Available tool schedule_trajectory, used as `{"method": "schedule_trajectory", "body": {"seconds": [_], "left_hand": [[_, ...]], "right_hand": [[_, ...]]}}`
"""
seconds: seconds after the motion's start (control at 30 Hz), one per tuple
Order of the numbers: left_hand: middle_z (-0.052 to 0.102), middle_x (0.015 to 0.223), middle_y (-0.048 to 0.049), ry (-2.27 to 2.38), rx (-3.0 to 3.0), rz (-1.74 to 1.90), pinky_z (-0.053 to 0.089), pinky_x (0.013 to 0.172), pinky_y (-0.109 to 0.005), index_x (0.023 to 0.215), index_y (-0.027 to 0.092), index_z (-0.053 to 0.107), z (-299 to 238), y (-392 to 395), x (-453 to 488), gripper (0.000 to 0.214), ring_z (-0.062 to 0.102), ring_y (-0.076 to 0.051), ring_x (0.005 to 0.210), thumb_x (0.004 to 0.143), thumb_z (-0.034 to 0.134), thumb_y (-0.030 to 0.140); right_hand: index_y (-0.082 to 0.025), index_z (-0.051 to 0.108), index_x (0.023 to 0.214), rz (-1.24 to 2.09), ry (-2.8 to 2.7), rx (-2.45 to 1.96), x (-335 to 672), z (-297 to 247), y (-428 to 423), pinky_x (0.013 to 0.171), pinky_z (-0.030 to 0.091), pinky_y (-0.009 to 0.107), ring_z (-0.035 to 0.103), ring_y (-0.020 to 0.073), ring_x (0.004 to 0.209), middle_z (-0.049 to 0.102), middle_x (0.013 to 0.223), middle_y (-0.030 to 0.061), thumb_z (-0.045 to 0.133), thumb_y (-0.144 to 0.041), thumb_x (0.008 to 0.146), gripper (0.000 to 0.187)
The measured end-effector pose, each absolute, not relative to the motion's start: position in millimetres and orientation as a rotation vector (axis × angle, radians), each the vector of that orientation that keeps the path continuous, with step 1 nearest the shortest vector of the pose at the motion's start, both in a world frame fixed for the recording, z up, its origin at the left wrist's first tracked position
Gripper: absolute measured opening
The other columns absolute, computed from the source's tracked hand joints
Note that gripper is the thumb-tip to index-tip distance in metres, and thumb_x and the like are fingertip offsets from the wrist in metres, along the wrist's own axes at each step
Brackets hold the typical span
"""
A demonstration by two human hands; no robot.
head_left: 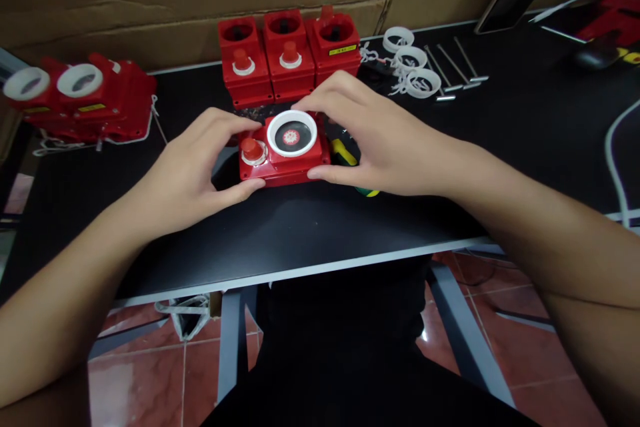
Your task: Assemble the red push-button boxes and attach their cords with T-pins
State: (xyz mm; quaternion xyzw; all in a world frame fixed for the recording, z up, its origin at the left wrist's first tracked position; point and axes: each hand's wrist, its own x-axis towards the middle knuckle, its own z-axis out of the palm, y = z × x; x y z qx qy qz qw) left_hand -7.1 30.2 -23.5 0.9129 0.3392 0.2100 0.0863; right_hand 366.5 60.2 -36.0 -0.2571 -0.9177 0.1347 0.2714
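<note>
1. Fingers point(245, 191) of the left hand point(193, 160), half curled, pinch the near and rear edges of a red alarm-style housing point(286, 165) between thumb and index; the right hand point(373, 133), spread slightly wider, grips its other end likewise.

2. At far left stand white-ringed red housings point(127, 97) with a loose white cord point(153, 108). The cord could snag the left wrist if that arm swings outward.

3. The held housing is at mid-table, its red button point(253, 149) on the left and its white ring point(292, 154) on the right. Whether the ring is fully seated cannot be told; if it is loose, tilting might shed it. Uneven thumb pressure could make the housing skid on the smooth black tabletop point(300, 233).

4. Just behind, three red housings point(293, 83) stand side by side; a backward shove could bump them.

5. A yellow-and-black tool handle point(344, 152) lies beside the right thumb, easily knocked by a sideways slip.

6. Farther right, white cords point(400, 83) bunch around loose white rings point(411, 67) near T-shaped metal rods point(456, 61); dragging one ring could tangle the rest.
</note>
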Motion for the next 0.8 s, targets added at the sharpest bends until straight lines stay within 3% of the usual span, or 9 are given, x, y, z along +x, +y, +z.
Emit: {"method": "schedule_trajectory", "body": {"seconds": [0.17, 0.3, 0.43, 0.53, 0.63, 0.8], "left_hand": [[0.084, 0.164, -0.0143, 1.013, 2.737, 0.641, 0.079, 0.117, -0.052, 0.181, 0.028, 0.068, -25.0, 31.1, -8.3, 0.075, 0.085, -0.036, 0.132, 0.123, 0.088, 0.071], [0.083, 0.164, -0.0133, 0.963, 2.763, 0.638, 0.08, 0.118, -0.051, 0.183, 0.028, 0.066, -28.1, 32.6, -10.3, 0.077, 0.085, -0.035, 0.133, 0.122, 0.09, 0.068], [0.077, 0.176, -0.014, 1.04, 2.714, 0.64, 0.076, 0.13, -0.059, 0.193, 0.036, 0.054, -27.1, 25.9, -3.9, 0.075, 0.083, -0.039, 0.15, 0.128, 0.079, 0.065], [0.07, 0.186, -0.0156, 0.934, 2.746, 0.737, 0.07, 0.141, -0.066, 0.2, 0.037, 0.044, -26.3, 18.6, 4.7, 0.083, 0.075, -0.042, 0.167, 0.128, 0.081, 0.056], [0.071, 0.185, -0.0166, 0.875, 2.782, 0.761, 0.069, 0.141, -0.062, 0.194, 0.038, 0.054, -26.9, 12.6, 11.0, 0.071, 0.075, -0.041, 0.169, 0.129, 0.08, 0.047], [0.078, 0.173, -0.0156, 0.869, 2.78, 0.704, 0.074, 0.133, -0.057, 0.179, 0.039, 0.073, -26.5, 8.0, 12.4, 0.052, 0.084, -0.04, 0.154, 0.128, 0.08, 0.043]], "right_hand": [[-0.03, 0.066, 0.178, 0.404, -2.468, -0.747, 367.3, -40.5, 59.6, 0.122, 0.072, 0.063, 0.077, 0.0434, 0.143, 0.077, 0.166, 0.0172, 0.096, -0.049, 0.11, 0.077], [-0.026, 0.068, 0.178, 0.486, -2.467, -0.733, 367.4, -38.5, 60.6, 0.121, 0.072, 0.059, 0.079, 0.0407, 0.135, 0.079, 0.164, 0.0171, 0.096, -0.049, 0.109, 0.078], [-0.024, 0.069, 0.177, 0.512, -2.489, -0.735, 366.2, -36.6, 61.7, 0.123, 0.071, 0.058, 0.079, 0.0404, 0.136, 0.081, 0.163, 0.0169, 0.095, -0.051, 0.112, 0.076], [-0.02, 0.068, 0.179, 0.496, -2.504, -0.736, 365.1, -35.5, 61.0, 0.121, 0.07, 0.056, 0.08, 0.0396, 0.135, 0.08, 0.162, 0.0181, 0.093, -0.052, 0.114, 0.077], [-0.021, 0.069, 0.179, 0.488, -2.5, -0.705, 363.7, -33.3, 57.7, 0.119, 0.071, 0.055, 0.08, 0.0382, 0.132, 0.081, 0.161, 0.0178, 0.093, -0.052, 0.115, 0.075], [-0.027, 0.07, 0.174, 0.614, -2.485, -0.636, 359.3, -28.2, 48.3, 0.123, 0.072, 0.062, 0.08, 0.0413, 0.138, 0.082, 0.163, 0.0182, 0.092, -0.047, 0.116, 0.065]]}}
